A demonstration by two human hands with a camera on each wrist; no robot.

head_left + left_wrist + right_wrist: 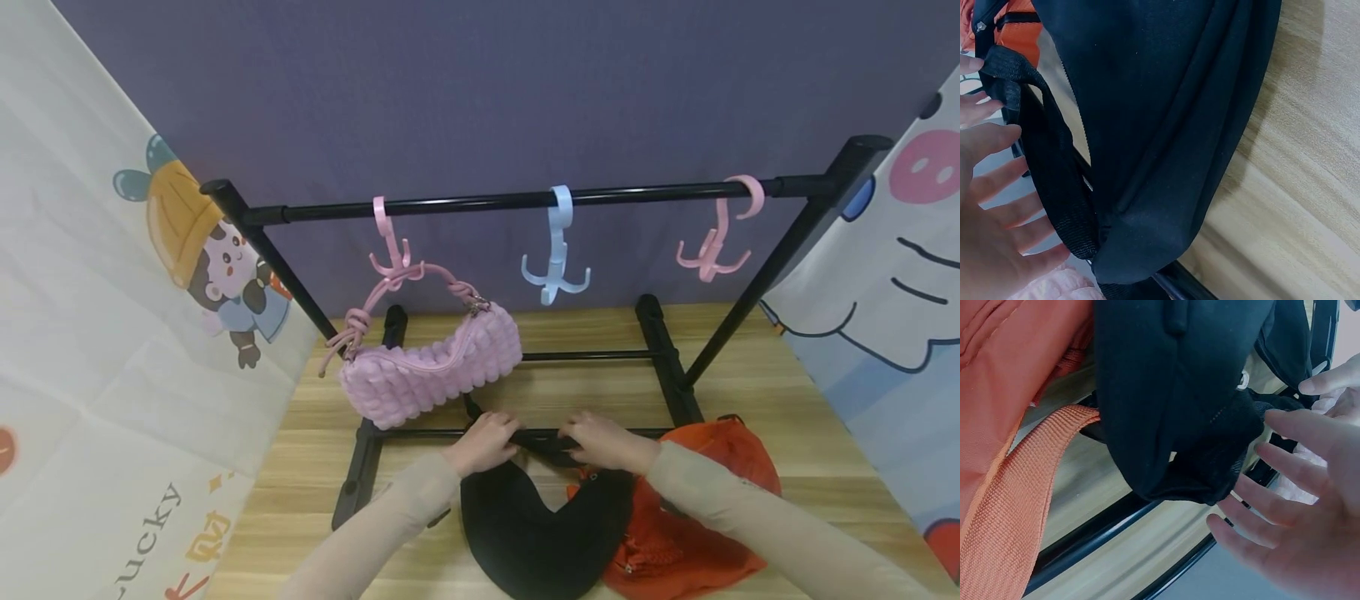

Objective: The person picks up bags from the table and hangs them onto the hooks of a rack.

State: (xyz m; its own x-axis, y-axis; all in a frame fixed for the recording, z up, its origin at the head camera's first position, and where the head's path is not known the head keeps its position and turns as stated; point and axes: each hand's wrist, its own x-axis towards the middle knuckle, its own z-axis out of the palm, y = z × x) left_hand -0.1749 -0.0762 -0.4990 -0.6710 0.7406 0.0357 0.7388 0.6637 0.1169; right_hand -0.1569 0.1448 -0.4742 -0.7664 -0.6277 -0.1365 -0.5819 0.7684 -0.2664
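A black crescent-shaped bag (517, 521) lies on the wooden surface at the front middle, its curved side toward me. Above it, both hands hold its black strap (1054, 181) raised near the rack's lower front bar. My left hand (486, 442) is at the strap's left part, thumb on the near side and fingers loosely extended along its edge. Opposite it, my right hand (603, 442) has the strap between thumb and fingers, seen close up in the right wrist view. The bag overlaps an orange bag (675, 533), which has a wide woven strap (1022, 494).
A black rack (472, 202) stands behind the hands. Hanging from its top bar are a pink hook (392, 242), a blue hook (557, 246) and another pink hook (712, 242). A puffy pink bag (435, 367) hangs from the left hook by its knotted strap.
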